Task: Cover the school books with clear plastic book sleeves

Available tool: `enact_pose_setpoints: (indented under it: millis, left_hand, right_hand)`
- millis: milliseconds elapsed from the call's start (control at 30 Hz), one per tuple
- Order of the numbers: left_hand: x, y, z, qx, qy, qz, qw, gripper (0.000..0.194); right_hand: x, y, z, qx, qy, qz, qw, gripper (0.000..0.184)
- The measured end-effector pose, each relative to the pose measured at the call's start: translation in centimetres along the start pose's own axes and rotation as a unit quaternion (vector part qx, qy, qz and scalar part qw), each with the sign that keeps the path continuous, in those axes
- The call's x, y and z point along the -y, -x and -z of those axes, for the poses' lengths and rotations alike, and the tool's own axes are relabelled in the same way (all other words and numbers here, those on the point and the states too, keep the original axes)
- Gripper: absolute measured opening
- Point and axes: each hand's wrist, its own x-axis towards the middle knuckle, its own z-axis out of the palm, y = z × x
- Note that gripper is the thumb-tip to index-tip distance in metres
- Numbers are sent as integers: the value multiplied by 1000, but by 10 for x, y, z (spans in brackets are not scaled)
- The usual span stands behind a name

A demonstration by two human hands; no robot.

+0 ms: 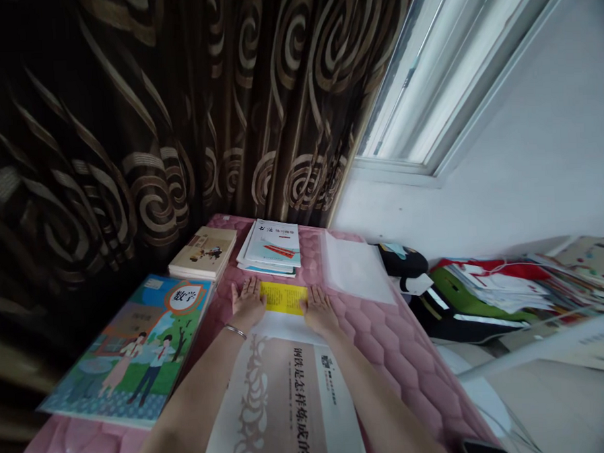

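A book with a grey and white cover (275, 392) and large Chinese characters lies before me between my forearms. At its far end a yellow printed flap (283, 298) lies flat, joined by a white strip. My left hand (248, 304) rests at the flap's left edge, fingers stretched forward, a bracelet at the wrist. On the opposite edge lies my right hand (319, 310), fingers spread and thumb touching the yellow part. Both hands are open and press down on the flap's sides without gripping it. The book's near end runs out of view.
The table has a pink quilted cover (380, 343). To the left lie a math textbook (142, 351) and small tan books (204, 252). Behind sit a stack of white booklets (273, 244) and a clear plastic sheet (355, 267). Bags and papers (497, 289) are piled at right; a dark phone-like object (481, 449) is nearest.
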Motion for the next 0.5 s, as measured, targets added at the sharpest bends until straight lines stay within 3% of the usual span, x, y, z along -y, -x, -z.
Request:
enact_pose_setpoints:
  millis: [100, 300, 367, 500]
  left_hand:
    - [-2, 1, 0, -7, -6, 0, 1000, 58]
    - [-2, 1, 0, -8, -23, -5, 1000, 57]
    - [-2, 1, 1, -4, -28, -3, 1000, 58]
    - [-1, 0, 4, 9, -27, 5, 1000, 57]
  right_hand:
    - [20, 4, 5, -18, -1, 6, 1000, 59]
    - [68, 7, -3, 3, -52, 170, 984, 55]
    - [63, 4, -2, 19, -50, 143, 988, 57]
    - [22, 3, 6, 17, -40, 31, 999, 62]
